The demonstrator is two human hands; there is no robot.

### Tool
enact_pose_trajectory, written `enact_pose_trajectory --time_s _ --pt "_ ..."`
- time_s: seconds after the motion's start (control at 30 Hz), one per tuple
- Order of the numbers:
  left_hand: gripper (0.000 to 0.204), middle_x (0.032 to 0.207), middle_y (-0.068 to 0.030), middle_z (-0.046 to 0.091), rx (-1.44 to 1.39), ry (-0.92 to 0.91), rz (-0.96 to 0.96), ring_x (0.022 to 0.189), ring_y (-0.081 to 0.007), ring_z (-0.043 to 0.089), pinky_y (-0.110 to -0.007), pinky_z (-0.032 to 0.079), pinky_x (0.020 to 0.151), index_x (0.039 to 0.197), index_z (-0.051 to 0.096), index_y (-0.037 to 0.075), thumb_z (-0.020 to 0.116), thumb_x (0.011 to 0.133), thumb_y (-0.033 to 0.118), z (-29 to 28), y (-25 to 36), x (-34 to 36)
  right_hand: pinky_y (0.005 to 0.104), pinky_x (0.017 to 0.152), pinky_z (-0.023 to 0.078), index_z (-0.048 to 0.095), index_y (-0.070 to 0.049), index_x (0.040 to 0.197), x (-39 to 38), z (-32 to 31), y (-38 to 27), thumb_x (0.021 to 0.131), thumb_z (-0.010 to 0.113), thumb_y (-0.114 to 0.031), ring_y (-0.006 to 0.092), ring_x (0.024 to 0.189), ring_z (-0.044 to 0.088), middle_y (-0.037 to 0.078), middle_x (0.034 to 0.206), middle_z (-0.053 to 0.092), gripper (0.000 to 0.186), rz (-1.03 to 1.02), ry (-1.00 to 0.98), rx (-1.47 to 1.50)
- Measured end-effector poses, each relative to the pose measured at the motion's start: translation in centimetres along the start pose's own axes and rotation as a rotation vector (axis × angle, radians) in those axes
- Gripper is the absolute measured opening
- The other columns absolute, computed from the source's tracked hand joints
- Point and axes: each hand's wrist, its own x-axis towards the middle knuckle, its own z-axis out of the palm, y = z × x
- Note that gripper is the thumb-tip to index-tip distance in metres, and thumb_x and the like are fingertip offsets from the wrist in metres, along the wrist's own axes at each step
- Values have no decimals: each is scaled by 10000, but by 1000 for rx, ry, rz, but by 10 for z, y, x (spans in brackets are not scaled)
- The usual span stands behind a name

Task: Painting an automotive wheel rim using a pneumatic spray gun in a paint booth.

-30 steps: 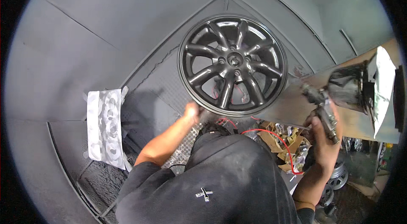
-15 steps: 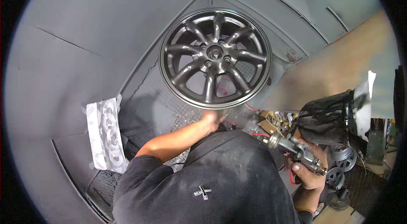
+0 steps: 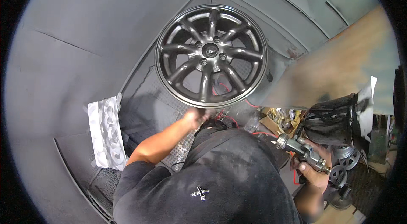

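A dark, glossy spoked car wheel [image 3: 205, 84] is held up face-on in front of me, with a pale rim edge. My left hand [image 3: 196, 118] is just below the wheel's near edge; its fingers are blurred and partly hidden there, so I cannot tell whether they grip anything. At the right, my right hand [image 3: 314, 177] is wrapped round a metal spray gun [image 3: 299, 150], whose nozzle points up and left, to the right of my body. A dark-smeared cup [image 3: 328, 122] sits beside the gun.
Grey walls [image 3: 85, 50] enclose the left and back. A white panel with grey swirls [image 3: 107, 133] leans at the left. On the right are a brown board [image 3: 335, 67], boxes and clutter [image 3: 280, 120], and other wheels [image 3: 338, 175]. A red hose [image 3: 263, 134] runs behind the gun.
My left hand has moved left along the wheel's lower edge. The spray gun has shifted slightly to the right, still in my right hand. The wheel sits slightly further left and up in view.
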Motion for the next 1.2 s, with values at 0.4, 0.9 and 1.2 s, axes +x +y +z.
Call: enact_pose_trajectory --time_s 0.4,0.9,1.2 --pt "371 1194 -114 677 -67 107 149 1057 -231 624 -372 503 939 1204 623 54 480 1029 347 49 -14 11 273 868 473 603 39 1300 11 -13 3 830 769 -223 150 936 606 113 1129 671 563 129 97 -67" --pt "471 1226 -76 630 -132 -137 -144 1139 -259 630 -411 519 961 1353 485 37 498 885 -12 54 -49 10 259 718 514 534 20 1369 43 -11 19 901 715 -84 122 809 618 54 970 654 513 31 347 -198" --pt "361 1044 -63 639 -448 16 149 972 -214 636 -343 560 856 1148 570 64 446 867 -126 55 -43 15 251 652 512 563 68 1338 69 61 -23 828 777 -225 124 726 641 79 886 682 626 236 -293 50"
